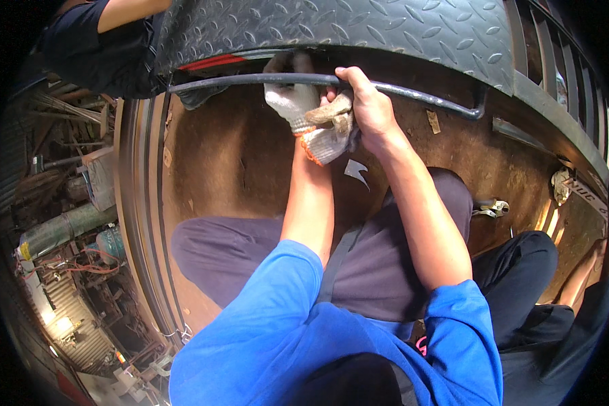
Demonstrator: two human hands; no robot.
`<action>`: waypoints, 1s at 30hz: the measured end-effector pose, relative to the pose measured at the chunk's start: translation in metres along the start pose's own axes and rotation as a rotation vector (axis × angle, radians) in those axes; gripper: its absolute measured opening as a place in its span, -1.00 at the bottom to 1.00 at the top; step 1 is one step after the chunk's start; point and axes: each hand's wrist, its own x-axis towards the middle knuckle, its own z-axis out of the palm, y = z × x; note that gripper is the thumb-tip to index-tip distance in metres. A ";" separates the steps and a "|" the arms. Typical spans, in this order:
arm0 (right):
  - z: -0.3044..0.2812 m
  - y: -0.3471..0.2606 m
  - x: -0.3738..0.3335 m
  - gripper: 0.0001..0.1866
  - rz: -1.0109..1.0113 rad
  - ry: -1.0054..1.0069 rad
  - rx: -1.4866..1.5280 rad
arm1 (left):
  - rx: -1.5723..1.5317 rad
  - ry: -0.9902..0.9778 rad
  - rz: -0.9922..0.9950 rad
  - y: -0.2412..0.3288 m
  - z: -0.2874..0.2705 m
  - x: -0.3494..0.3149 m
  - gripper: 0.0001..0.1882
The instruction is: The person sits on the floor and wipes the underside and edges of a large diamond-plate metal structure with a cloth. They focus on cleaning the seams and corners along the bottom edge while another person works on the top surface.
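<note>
A long dark metal bar [247, 80] runs left to right below a black diamond-plate panel [358, 30]. My left hand [292, 91], in a white knitted glove with an orange-edged cuff, reaches up behind the bar. Its fingers go into shadow under the panel, so their grip is hidden. My bare right hand [371, 108] is closed round the bar just right of the left hand. A second, soiled work glove [328, 139] hangs limp below the bar against my right hand's palm and fingers.
A torn white scrap [356, 172] and an adjustable wrench [495, 208] lie on the brown floor. At upper left is another person's dark sleeve and arm [125, 13]; at lower right, another's dark-trousered leg [521, 264]. Black railings [575, 74] stand right. Clutter with a green cylinder [64, 233] lies left.
</note>
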 end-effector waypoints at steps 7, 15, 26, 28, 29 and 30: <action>-0.003 0.001 0.001 -0.63 -0.008 -0.013 0.078 | -0.095 0.100 -0.132 0.016 0.016 -0.012 -0.69; 0.005 0.001 -0.002 -0.64 -0.001 -0.002 0.065 | 0.162 0.004 0.166 -0.019 -0.025 0.016 -0.73; 0.000 0.002 -0.001 -0.57 -0.009 0.040 0.066 | -0.101 0.066 -0.101 0.013 0.014 -0.018 -0.62; 0.002 0.001 -0.003 -0.58 -0.011 0.068 0.058 | -0.094 0.101 -0.139 0.018 0.018 -0.017 -0.65; 0.001 0.001 -0.003 -0.61 -0.005 0.059 0.063 | -0.091 0.117 -0.158 0.020 0.021 -0.016 -0.66; -0.001 0.000 -0.001 -0.64 0.000 0.049 0.069 | -0.088 0.133 -0.178 0.022 0.022 -0.016 -0.67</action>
